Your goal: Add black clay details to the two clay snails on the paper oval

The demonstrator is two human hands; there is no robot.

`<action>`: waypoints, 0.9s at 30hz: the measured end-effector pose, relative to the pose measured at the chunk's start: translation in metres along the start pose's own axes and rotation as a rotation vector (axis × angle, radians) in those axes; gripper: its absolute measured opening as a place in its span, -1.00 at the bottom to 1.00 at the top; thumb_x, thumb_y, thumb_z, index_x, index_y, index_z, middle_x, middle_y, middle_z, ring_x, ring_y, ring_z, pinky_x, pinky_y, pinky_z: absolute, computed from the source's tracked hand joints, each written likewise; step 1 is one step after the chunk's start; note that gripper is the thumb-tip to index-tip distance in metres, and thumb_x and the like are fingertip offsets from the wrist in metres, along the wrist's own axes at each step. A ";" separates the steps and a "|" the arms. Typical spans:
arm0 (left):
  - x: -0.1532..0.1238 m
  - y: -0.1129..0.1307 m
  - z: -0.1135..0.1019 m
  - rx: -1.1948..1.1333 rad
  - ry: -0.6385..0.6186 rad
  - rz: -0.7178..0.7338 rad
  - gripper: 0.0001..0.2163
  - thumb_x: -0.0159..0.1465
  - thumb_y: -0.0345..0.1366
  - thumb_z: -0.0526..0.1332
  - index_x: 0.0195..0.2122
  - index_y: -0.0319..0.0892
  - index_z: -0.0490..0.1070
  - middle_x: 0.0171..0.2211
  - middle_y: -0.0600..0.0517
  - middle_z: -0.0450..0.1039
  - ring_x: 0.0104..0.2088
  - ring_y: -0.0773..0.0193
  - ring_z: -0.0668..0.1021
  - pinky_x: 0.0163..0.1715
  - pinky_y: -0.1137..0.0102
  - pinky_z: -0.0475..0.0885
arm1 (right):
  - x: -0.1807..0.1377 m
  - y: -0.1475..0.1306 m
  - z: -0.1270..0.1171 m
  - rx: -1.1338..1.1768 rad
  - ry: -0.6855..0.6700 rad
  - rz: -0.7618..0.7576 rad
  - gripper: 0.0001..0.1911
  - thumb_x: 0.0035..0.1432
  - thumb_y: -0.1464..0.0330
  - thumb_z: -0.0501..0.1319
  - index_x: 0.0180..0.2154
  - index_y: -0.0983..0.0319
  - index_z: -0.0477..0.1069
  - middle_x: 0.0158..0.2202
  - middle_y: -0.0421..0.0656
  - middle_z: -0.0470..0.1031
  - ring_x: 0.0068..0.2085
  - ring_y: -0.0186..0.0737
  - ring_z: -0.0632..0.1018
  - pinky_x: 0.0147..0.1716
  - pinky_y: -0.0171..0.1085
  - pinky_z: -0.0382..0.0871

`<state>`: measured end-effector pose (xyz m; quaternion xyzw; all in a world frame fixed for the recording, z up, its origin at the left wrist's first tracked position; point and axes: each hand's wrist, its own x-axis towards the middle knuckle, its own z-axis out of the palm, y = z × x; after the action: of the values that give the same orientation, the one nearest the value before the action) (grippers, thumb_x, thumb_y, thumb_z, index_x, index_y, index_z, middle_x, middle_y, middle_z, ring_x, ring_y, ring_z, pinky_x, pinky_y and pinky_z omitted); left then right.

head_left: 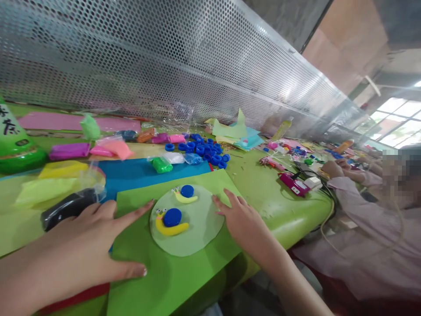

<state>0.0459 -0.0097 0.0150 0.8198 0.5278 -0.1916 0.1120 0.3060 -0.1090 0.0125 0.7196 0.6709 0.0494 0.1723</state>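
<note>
My left hand lies flat and open on a green paper sheet, its index finger reaching the left edge of a pale green paper disc. My right hand is open too, fingers spread on the disc's right edge. Two clay snails sit on the disc: a larger yellow one with a blue shell near the front and a smaller one behind it. Neither hand holds anything.
Blue bottle caps and bags of coloured clay lie behind, on blue paper. A black clay bag sits by my left hand. A perforated metal screen backs the table. Another person sits at the right.
</note>
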 end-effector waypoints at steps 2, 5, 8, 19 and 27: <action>0.002 -0.002 0.002 0.009 -0.015 -0.014 -0.04 -0.07 0.30 0.20 0.36 0.32 -0.17 0.01 -0.12 0.25 0.05 -0.15 0.40 -0.02 0.21 0.30 | -0.004 -0.001 0.002 -0.021 -0.004 0.019 -0.53 0.41 0.41 0.23 0.28 0.20 0.23 0.27 0.03 0.19 0.13 0.00 0.43 0.03 -0.02 0.52; 0.003 -0.003 0.004 0.014 -0.019 -0.023 -0.03 -0.08 0.30 0.19 0.36 0.33 -0.18 0.01 -0.10 0.24 0.08 -0.14 0.39 0.02 0.22 0.28 | -0.001 -0.003 0.004 -0.052 0.019 0.035 -0.51 0.41 0.41 0.22 0.29 0.18 0.21 0.28 0.03 0.17 0.13 0.01 0.43 0.04 0.00 0.51; 0.000 -0.002 0.002 0.009 0.004 -0.018 -0.05 -0.06 0.29 0.17 0.36 0.30 -0.18 -0.02 -0.11 0.25 0.09 -0.15 0.38 0.02 0.22 0.29 | 0.004 -0.004 0.006 -0.064 0.047 0.022 -0.50 0.41 0.41 0.22 0.31 0.17 0.19 0.30 0.03 0.13 0.15 0.02 0.41 0.07 0.02 0.48; -0.008 0.002 -0.004 -0.079 0.082 0.019 -0.11 -0.06 0.14 0.27 0.32 0.22 0.00 -0.18 -0.11 0.29 -0.03 -0.16 0.45 -0.11 0.21 0.34 | -0.017 0.024 0.012 -0.045 0.092 0.056 -0.47 0.40 0.45 0.23 0.32 0.16 0.18 0.31 0.04 0.14 0.15 0.01 0.42 0.07 0.00 0.50; -0.006 0.003 -0.004 -0.042 0.060 -0.007 -0.08 -0.08 0.21 0.25 0.33 0.26 -0.04 -0.08 -0.14 0.30 0.02 -0.18 0.45 -0.05 0.19 0.33 | -0.002 0.019 0.024 -0.094 0.196 -0.083 -0.52 0.38 0.44 0.24 0.27 0.18 0.25 0.27 0.02 0.19 0.13 0.00 0.43 0.03 -0.02 0.51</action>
<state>0.0469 -0.0147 0.0211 0.8209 0.5377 -0.1561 0.1128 0.3309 -0.1161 -0.0037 0.6739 0.7107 0.1438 0.1415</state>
